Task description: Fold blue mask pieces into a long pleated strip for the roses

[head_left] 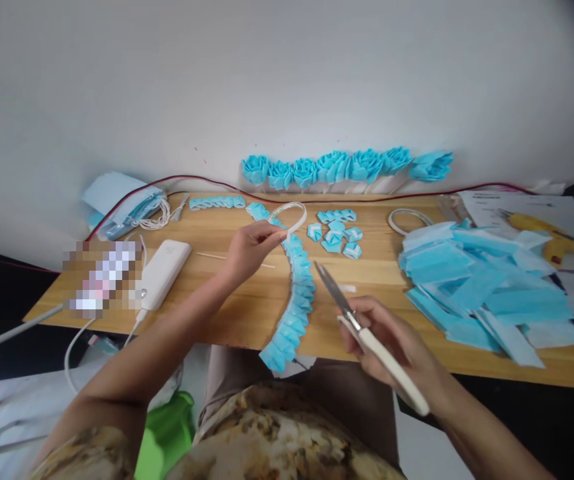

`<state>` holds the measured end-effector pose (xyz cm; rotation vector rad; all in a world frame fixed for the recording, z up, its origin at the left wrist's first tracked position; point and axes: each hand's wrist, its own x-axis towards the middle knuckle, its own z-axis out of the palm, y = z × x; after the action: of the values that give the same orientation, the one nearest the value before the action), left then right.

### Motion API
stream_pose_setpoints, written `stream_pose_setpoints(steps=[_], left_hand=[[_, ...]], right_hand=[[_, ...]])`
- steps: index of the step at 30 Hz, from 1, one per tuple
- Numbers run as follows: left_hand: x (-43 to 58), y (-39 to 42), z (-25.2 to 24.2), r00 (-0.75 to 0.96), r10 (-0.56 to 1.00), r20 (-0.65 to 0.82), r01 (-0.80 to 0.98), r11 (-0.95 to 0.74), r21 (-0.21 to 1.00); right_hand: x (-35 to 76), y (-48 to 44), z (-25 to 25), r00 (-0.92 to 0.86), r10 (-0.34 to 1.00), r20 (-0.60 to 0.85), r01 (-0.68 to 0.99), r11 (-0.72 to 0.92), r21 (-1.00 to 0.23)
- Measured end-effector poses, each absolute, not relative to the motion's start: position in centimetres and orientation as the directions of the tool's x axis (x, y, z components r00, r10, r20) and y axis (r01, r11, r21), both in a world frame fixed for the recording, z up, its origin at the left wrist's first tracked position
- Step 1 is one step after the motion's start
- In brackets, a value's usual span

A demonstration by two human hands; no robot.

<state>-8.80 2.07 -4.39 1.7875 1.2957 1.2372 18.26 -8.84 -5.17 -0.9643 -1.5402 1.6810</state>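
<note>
My left hand [253,251] pinches the lower rim of a white tape roll [301,208] above the middle of the table. Right below it, a long curved strip of folded light-blue petals [301,287] runs down the wood and hangs past the front edge. In my right hand [391,340] is a pair of scissors [337,290] with white handles, its tips pointing up and left; the blades look nearly closed. Several small folded blue pieces [335,233] with white strips lie beyond the scissors. A short white strip [347,288] rests beside the blades.
Blue flowers [334,167] line the wall. On the right are a heap of blue sheets [477,287], another tape roll [409,219] and a yellow glue gun [551,233]. At left lie a white power bank [167,275], cables and a thin stick [211,256]. A red-black wire [207,179] runs behind.
</note>
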Motion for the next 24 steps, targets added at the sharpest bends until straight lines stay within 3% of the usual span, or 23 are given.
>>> stream_pose_setpoints(steps=[4,7,10,17,24], left_hand=[[-12.3,3.3,-4.7,0.019,0.928,0.371,0.613,-0.304,0.729],[-15.0,4.6,-5.9,-0.064,0.942,0.328,0.82,-0.138,0.556],[-16.9,5.4,-7.4,-0.11,0.968,0.226,0.897,-0.001,0.442],[-18.4,5.2,-8.2,-0.106,0.982,0.155,0.867,0.016,0.498],[-18.3,4.7,-7.9,-0.061,0.987,0.146,0.911,-0.004,0.413]], right_hand=[[19.3,-7.3,-5.5,-0.536,0.837,-0.112,-0.097,-0.193,-0.976],[18.9,-6.8,-5.4,-0.495,0.845,-0.203,-0.06,-0.266,-0.962],[18.6,-6.7,-5.3,-0.467,0.838,-0.284,-0.004,-0.323,-0.946],[18.6,-6.1,-6.1,-0.491,0.813,-0.312,0.012,-0.352,-0.936],[18.9,-5.4,-6.0,-0.487,0.839,-0.244,0.068,-0.242,-0.968]])
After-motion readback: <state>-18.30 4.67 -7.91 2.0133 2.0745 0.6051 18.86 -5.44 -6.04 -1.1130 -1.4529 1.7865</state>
